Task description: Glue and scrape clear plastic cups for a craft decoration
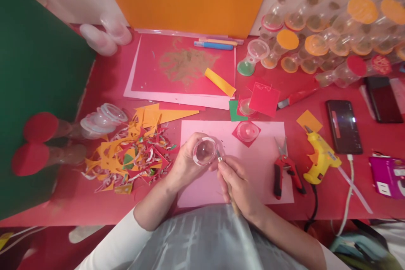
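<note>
Clear plastic cup (205, 152) sits over the pink sheet (262, 141), mouth upward; left hand (186, 163) curls round its side, presumably to steady it. Right hand (236, 179) pinches a slim tool (220, 158), tip near rim. Scrap heap (133, 152) lies leftward, likely out of the way.

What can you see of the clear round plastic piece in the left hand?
The plastic piece looks see-through, with a pale round rim turned toward the camera and brownish-pink tones showing through. The left hand holds it by its side above the pale pink sheet. The slim metal-ended tool in the right hand is near its right edge; contact is unclear.
</note>
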Demonstrator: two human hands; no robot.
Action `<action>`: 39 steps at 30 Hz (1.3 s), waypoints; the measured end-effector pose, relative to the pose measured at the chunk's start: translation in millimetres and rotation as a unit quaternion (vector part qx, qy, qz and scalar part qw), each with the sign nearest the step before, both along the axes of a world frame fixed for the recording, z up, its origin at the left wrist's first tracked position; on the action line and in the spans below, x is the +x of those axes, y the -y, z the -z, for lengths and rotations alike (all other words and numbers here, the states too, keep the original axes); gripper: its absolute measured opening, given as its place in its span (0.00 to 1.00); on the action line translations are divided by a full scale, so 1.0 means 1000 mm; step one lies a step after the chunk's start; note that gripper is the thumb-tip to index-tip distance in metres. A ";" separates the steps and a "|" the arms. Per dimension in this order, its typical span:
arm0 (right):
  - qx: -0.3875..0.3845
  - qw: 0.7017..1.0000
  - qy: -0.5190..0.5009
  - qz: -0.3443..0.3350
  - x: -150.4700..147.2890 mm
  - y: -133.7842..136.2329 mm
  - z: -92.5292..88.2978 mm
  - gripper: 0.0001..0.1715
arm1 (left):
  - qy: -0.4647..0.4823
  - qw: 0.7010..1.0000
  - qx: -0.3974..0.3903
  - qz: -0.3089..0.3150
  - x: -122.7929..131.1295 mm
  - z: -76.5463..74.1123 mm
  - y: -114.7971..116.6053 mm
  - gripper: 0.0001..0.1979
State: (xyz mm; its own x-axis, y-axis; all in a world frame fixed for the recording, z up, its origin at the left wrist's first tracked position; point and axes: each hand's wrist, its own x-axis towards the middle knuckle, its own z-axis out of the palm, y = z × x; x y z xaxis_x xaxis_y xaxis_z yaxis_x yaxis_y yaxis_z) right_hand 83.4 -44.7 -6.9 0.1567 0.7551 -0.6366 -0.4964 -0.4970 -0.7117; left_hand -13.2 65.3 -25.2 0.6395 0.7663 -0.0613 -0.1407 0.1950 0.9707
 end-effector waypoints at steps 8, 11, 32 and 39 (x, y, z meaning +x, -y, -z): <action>-0.005 1.000 0.002 0.001 0.002 0.000 0.000 0.24 | 0.035 0.998 -0.037 0.038 0.000 0.001 0.000 0.18; -0.004 1.000 0.004 0.004 0.002 0.001 0.001 0.24 | 0.027 0.998 -0.031 0.047 -0.002 0.005 0.000 0.17; 0.003 1.000 0.006 -0.008 0.000 0.002 0.001 0.24 | -0.013 1.000 0.013 -0.025 -0.001 0.004 0.002 0.16; 0.007 1.000 0.020 -0.005 0.001 0.000 0.002 0.23 | -0.051 0.997 0.049 -0.009 -0.008 0.016 0.003 0.14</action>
